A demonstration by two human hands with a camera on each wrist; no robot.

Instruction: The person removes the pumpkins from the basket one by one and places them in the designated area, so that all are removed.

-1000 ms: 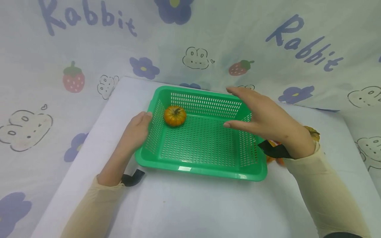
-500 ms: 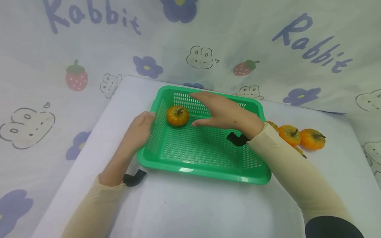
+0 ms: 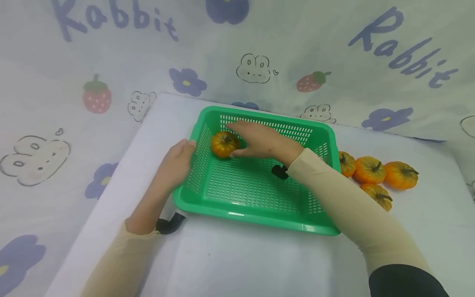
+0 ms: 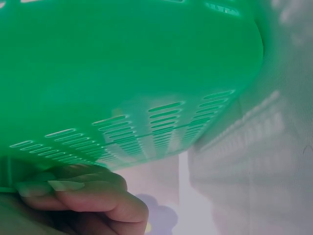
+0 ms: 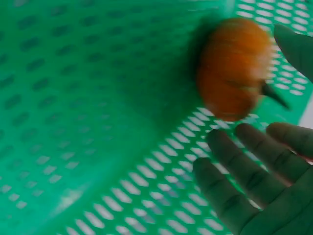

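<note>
A small orange pumpkin [image 3: 224, 144] sits in the far left corner of the green plastic basket [image 3: 256, 225]. My left hand [image 3: 174, 165] grips the basket's left rim, its fingers [image 4: 102, 198] curled beneath it in the left wrist view. Inside the basket, my right hand [image 3: 257, 140] reaches toward the pumpkin with thumb and fingers spread. In the right wrist view the pumpkin [image 5: 234, 71] lies between the thumb and the fingers [image 5: 249, 171], and a gap shows between it and the fingers. The pumpkin's stem points toward the palm.
To the right of the basket, several more small pumpkins [image 3: 370, 170] lie grouped on the white table [image 3: 259, 264]. A cloth [image 3: 282, 37] printed with rabbits, flowers and strawberries hangs behind the table.
My right hand has moved left from above the basket's right side to beside the pumpkin in it. The pumpkins on the right have come into full view. My left hand keeps its grip.
</note>
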